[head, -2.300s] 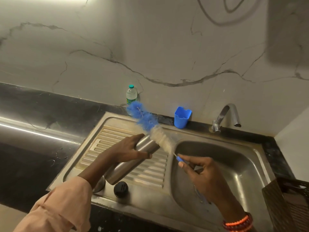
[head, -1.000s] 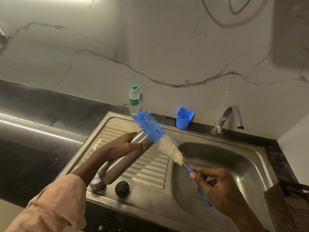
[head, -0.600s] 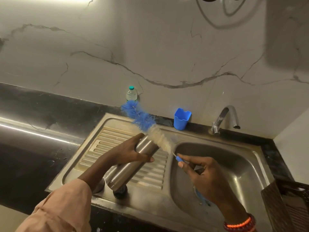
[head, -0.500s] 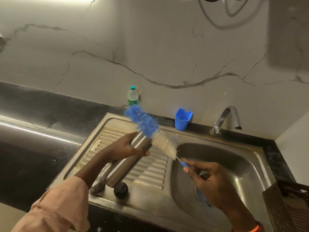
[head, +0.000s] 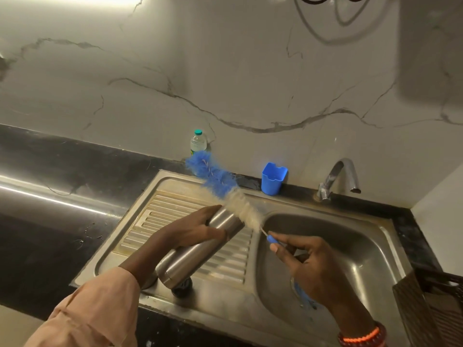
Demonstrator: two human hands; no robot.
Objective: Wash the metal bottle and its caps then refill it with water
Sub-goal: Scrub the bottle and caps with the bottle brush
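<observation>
We see two hands over one steel sink (head: 370,222). Our left hand (head: 194,230) wraps around one metal bottle (head: 198,249), tilted above the ribbed drainboard. Our right hand (head: 308,265) pinches the handle of one bottle brush (head: 223,186), whose bristles lie against the bottle's upper end. One black cap (head: 182,289) sits below the bottle. Behind stand one plastic bottle (head: 198,144), one blue cup (head: 273,178), one tap (head: 338,179)

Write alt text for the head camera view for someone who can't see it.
Over a steel sink, the left hand grips a tilted metal bottle while the right hand holds a blue-and-white bottle brush against its top end. A black cap lies on the drainboard.
</observation>
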